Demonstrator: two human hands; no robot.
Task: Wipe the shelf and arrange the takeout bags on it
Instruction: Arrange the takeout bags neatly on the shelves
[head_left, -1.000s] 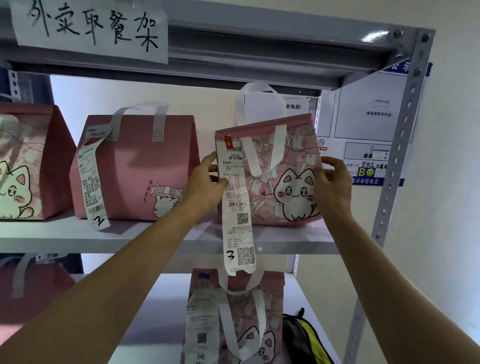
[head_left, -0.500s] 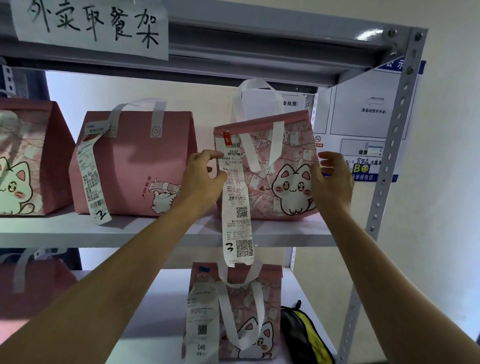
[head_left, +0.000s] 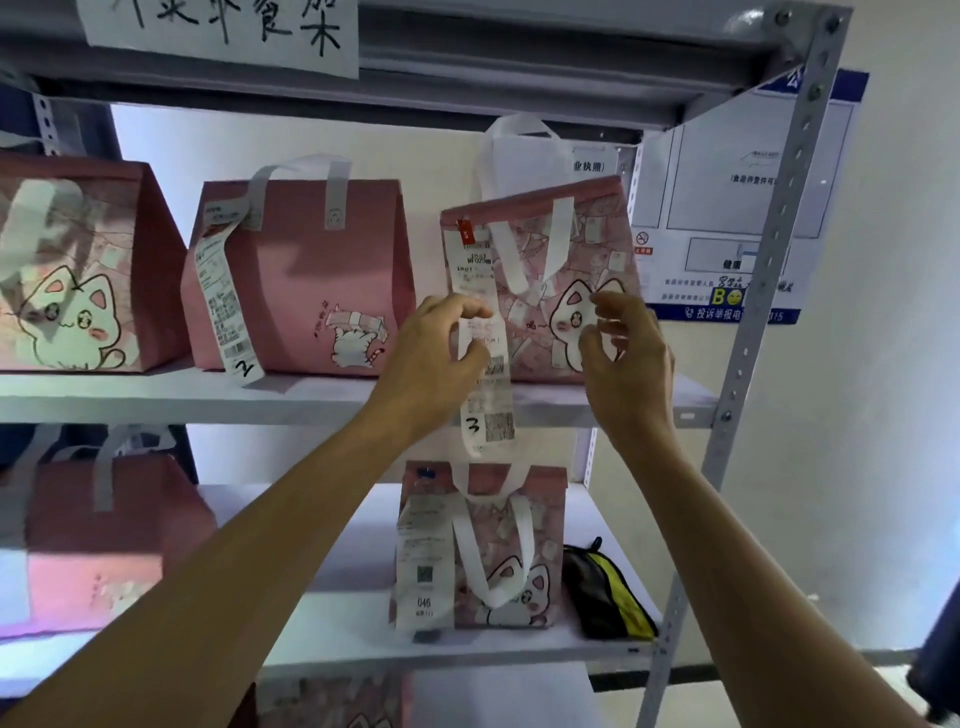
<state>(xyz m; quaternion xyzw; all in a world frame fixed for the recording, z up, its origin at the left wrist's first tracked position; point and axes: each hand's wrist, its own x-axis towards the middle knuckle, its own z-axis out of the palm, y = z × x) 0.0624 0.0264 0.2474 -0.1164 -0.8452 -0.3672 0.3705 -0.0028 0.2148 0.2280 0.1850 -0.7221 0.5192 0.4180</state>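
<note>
A pink cat-print takeout bag (head_left: 550, 249) with white handles stands at the right end of the upper white shelf board (head_left: 156, 395). A long receipt (head_left: 488, 415) marked "3" hangs down its front, past the shelf edge. My left hand (head_left: 431, 358) is at the bag's left side and pinches this receipt between thumb and fingers. My right hand (head_left: 628, 358) hovers in front of the bag's right half with loosely curled fingers and holds nothing. To the left stand a plain pink bag (head_left: 322, 270) with a receipt marked "2" and another cat bag (head_left: 67, 270).
On the lower board stand a cat bag (head_left: 509, 545), a black-and-yellow folded item (head_left: 602, 592) and a pink bag (head_left: 104, 519) at the left. A perforated grey post (head_left: 769, 260) bounds the shelf on the right. A notice poster (head_left: 727, 208) hangs on the wall behind.
Both hands let go of the sides of bag "3", which now stands on the shelf. My left hand moved onto the receipt, and my right hand drew back in front of the bag.
</note>
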